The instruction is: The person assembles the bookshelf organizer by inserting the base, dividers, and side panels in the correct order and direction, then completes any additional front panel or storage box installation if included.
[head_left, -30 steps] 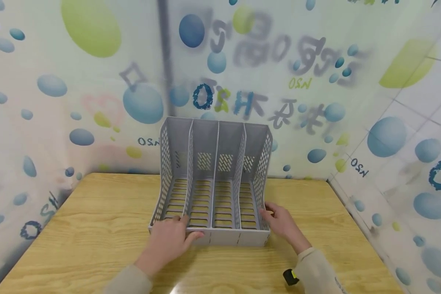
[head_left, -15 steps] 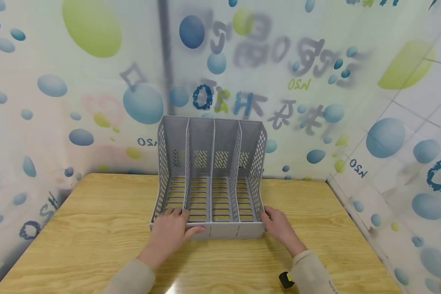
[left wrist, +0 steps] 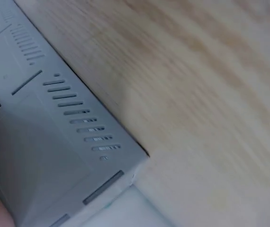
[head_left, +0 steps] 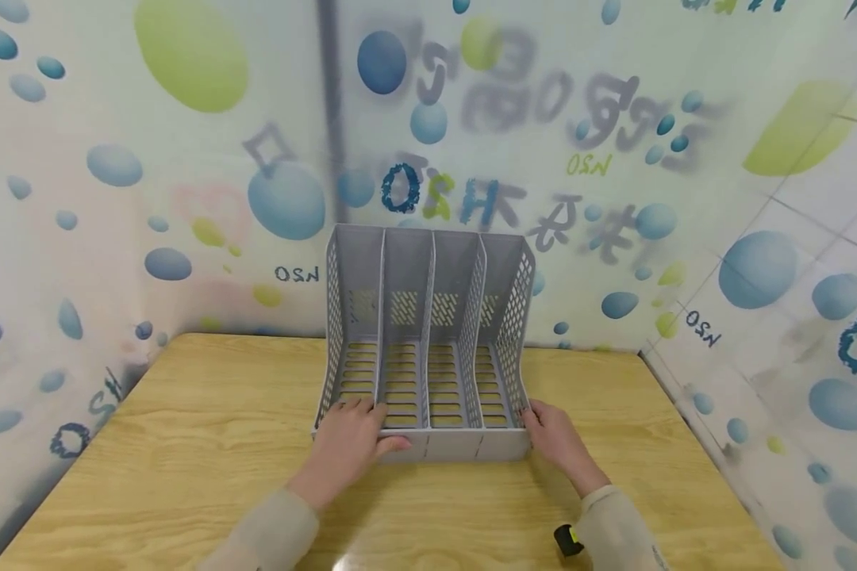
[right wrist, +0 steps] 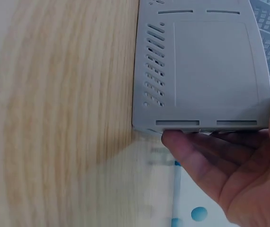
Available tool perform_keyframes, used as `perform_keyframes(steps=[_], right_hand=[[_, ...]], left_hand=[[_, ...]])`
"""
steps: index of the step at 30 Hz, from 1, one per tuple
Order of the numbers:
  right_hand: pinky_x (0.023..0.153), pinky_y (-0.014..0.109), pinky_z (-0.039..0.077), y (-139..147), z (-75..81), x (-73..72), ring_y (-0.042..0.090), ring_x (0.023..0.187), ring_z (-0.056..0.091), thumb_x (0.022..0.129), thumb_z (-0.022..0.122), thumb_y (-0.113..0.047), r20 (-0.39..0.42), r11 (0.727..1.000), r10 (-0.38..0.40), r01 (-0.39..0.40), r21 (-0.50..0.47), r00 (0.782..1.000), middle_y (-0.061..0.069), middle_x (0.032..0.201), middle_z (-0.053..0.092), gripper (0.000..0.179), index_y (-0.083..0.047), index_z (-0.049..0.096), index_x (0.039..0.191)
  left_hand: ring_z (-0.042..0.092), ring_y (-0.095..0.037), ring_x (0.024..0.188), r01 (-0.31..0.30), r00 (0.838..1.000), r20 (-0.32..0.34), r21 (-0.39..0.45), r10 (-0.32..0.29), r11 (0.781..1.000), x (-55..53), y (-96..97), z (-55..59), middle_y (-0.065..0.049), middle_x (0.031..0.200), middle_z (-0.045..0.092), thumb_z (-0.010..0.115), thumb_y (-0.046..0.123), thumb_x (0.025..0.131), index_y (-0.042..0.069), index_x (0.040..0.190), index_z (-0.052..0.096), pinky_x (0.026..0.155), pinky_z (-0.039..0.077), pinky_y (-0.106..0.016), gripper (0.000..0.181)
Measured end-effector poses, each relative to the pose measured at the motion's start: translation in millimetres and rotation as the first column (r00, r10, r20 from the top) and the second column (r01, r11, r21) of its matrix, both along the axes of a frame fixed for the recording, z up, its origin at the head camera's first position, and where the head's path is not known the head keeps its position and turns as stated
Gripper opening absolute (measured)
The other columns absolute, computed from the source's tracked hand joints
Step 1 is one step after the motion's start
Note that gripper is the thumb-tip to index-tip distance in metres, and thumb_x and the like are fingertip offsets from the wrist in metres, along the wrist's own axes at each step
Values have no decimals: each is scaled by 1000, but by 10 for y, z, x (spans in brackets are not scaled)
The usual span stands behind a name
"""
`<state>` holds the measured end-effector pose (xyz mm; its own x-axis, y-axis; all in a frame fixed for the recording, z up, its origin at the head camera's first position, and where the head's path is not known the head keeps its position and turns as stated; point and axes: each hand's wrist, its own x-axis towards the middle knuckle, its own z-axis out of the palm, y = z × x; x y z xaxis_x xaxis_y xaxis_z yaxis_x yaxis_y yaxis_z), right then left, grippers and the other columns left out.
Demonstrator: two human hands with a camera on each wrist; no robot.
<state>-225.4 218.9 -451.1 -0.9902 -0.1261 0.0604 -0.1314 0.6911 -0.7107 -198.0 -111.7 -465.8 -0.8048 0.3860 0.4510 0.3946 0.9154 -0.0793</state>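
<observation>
A grey plastic file organizer (head_left: 453,262) with slatted bases and perforated side walls stands upright on the wooden table. Its dividers make several tall compartments, and no files show in them. My left hand (head_left: 346,444) grips its front lip at the left, fingers over the inside and thumb across the front. At the right front corner, my right hand (head_left: 559,440) holds the organizer's side. In the right wrist view the right hand's fingers (right wrist: 192,163) lie along the end wall beside the slotted front panel. The left wrist view shows mostly that front panel (left wrist: 35,142); little of the hand appears.
The wooden table (head_left: 214,444) extends on both sides of the organizer. Behind it rises a wall (head_left: 221,143) printed with blue and green ovals and mirrored lettering. A small black object (head_left: 567,540) with a yellow-green patch sits beside the right sleeve.
The organizer has shifted slightly back towards the wall, and its front edge looks straighter. Both hands moved along with it, keeping their hold. The head view has also shifted a little.
</observation>
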Motion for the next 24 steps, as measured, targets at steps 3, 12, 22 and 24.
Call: perform_keyframes(steps=[3,12,22,24], right_hand=[[46,27,33,70,12,-9,13,50,37,107,43,-9,0,1000,-13,13,13,1000,1,62,48,34,7,66,127],[50,30,39,189,3,23,15,55,46,107,43,-9,21,998,-50,50,33,999,4,66,55,34,7,66,127],[50,29,38,48,-17,-106,14,54,46,106,43,-8,-28,999,-39,40,32,999,2,63,53,33,7,69,121],[50,30,38,41,-32,-107,15,54,45,106,44,-9,-16,999,-42,42,28,999,4,63,52,31,6,69,118]], left_hand=[[70,-26,82,16,1000,-22,-4,-16,1000,-31,76,-4,-3,77,65,64,71,82,10,84,68,75,58,-40,60],[69,-26,83,37,999,14,13,-37,999,-125,177,-23,-5,82,69,62,71,83,11,89,70,76,58,-42,61],[69,-25,74,6,1000,2,13,-6,1000,-197,42,-4,-4,79,67,64,73,81,13,90,70,64,56,-42,61],[70,-28,81,22,999,29,19,-22,1000,-196,13,-4,-7,86,70,63,71,84,12,97,71,70,57,-44,61]])
